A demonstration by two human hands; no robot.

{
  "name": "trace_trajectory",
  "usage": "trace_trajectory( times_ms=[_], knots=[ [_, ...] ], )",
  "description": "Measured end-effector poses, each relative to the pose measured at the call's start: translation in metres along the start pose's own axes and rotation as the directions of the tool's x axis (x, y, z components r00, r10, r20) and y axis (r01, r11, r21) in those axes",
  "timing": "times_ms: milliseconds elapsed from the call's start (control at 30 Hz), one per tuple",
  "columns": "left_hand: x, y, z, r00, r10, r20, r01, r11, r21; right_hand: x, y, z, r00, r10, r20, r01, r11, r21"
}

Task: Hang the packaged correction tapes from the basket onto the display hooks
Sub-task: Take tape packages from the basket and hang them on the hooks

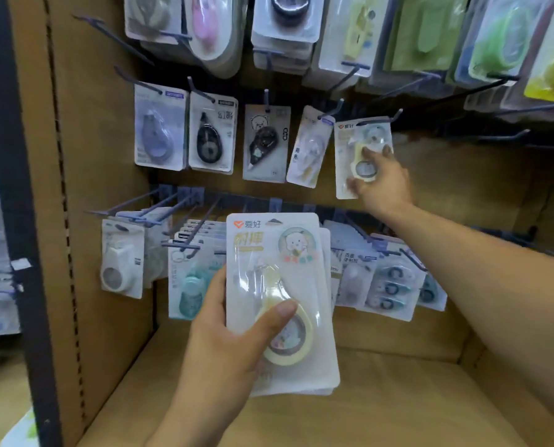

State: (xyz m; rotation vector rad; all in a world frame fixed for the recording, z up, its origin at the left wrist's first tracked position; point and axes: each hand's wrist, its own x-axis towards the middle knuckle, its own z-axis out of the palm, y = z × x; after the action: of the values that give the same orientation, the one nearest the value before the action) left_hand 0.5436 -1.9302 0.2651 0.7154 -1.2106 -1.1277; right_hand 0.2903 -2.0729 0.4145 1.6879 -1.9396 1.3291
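Observation:
My left hand (227, 337) grips a small stack of packaged correction tapes (279, 285), white cards with a yellow tape and a cartoon sticker, held upright in front of the lower hook row. My right hand (379, 182) reaches up to the middle row and holds one matching pack (349, 150) by its lower part. The top of that pack sits at a dark display hook (395, 117) at the right end of the row. The basket is not in view.
Other tape packs hang on the middle row (211, 133) and the lower row (121, 262). Fuller hooks crowd the top row (285, 24). Bare hooks (507, 137) stick out at the right. A brown cardboard shelf floor (366, 408) lies below, a dark upright post (21, 221) at the left.

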Motion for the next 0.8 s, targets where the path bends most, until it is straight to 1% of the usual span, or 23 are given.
trace_trajectory(
  times_ms=[67, 167, 233, 267, 300, 367, 433, 467, 500, 533, 567, 633, 667, 767, 800],
  knots=[
    [0.003, 0.000, -0.005, 1.000, 0.001, -0.010, -0.001, 1.000, -0.007, 0.018, 0.002, 0.011, 0.999, 0.041, 0.013, -0.041, 0.999, -0.020],
    [0.007, 0.001, -0.009, 1.000, 0.011, -0.024, -0.011, 1.000, -0.010, 0.028, 0.005, 0.022, 0.997, 0.079, 0.017, -0.079, 0.997, 0.003],
    [0.008, 0.000, -0.009, 0.999, 0.007, -0.034, -0.008, 1.000, -0.022, 0.023, 0.006, 0.025, 0.996, 0.084, -0.011, -0.084, 0.996, -0.001],
    [0.008, 0.000, -0.009, 0.999, 0.005, -0.034, -0.006, 1.000, -0.028, 0.016, 0.005, 0.024, 0.996, 0.081, -0.047, -0.080, 0.996, 0.024],
    [0.008, 0.000, -0.009, 0.999, 0.002, -0.035, -0.003, 0.999, -0.032, 0.007, 0.001, 0.022, 0.992, 0.075, -0.097, -0.067, 0.994, 0.082],
    [0.007, 0.000, -0.008, 0.999, -0.005, -0.050, 0.003, 0.999, -0.042, -0.022, -0.014, 0.014, 0.981, 0.068, -0.183, -0.017, 0.963, 0.267],
    [0.006, -0.001, -0.006, 0.998, -0.012, -0.066, 0.008, 0.998, -0.055, -0.068, -0.031, 0.000, 0.978, 0.001, -0.210, 0.084, 0.914, 0.397],
    [0.004, -0.001, -0.005, 0.997, -0.013, -0.074, 0.009, 0.998, -0.061, -0.097, -0.039, -0.008, 0.982, -0.048, -0.181, 0.123, 0.893, 0.432],
    [0.003, 0.000, -0.003, 0.997, -0.011, -0.083, 0.006, 0.998, -0.063, -0.130, -0.045, -0.015, 0.988, -0.094, -0.121, 0.141, 0.872, 0.469],
    [0.001, 0.000, -0.001, 0.996, -0.006, -0.091, 0.000, 0.998, -0.063, -0.162, -0.049, -0.022, 0.992, -0.126, -0.033, 0.124, 0.845, 0.519],
    [-0.002, 0.000, 0.001, 0.995, 0.001, -0.098, -0.007, 0.998, -0.060, -0.192, -0.052, -0.026, 0.988, -0.139, 0.075, 0.070, 0.813, 0.578],
    [-0.008, 0.000, 0.007, 0.993, 0.020, -0.116, -0.026, 0.998, -0.054, -0.241, -0.051, -0.028, 0.957, -0.125, 0.262, -0.098, 0.711, 0.696],
    [-0.012, 0.000, 0.010, 0.992, 0.025, -0.124, -0.031, 0.998, -0.051, -0.259, -0.049, -0.026, 0.950, -0.108, 0.294, -0.142, 0.688, 0.712],
    [-0.023, -0.002, 0.020, 0.992, 0.010, -0.130, -0.016, 0.999, -0.047, -0.290, -0.038, -0.022, 0.972, -0.091, 0.215, -0.082, 0.730, 0.679],
    [-0.027, -0.003, 0.022, 0.992, 0.001, -0.130, -0.006, 0.999, -0.041, -0.293, -0.033, -0.023, 0.977, -0.070, 0.200, -0.083, 0.742, 0.665]
  ],
)
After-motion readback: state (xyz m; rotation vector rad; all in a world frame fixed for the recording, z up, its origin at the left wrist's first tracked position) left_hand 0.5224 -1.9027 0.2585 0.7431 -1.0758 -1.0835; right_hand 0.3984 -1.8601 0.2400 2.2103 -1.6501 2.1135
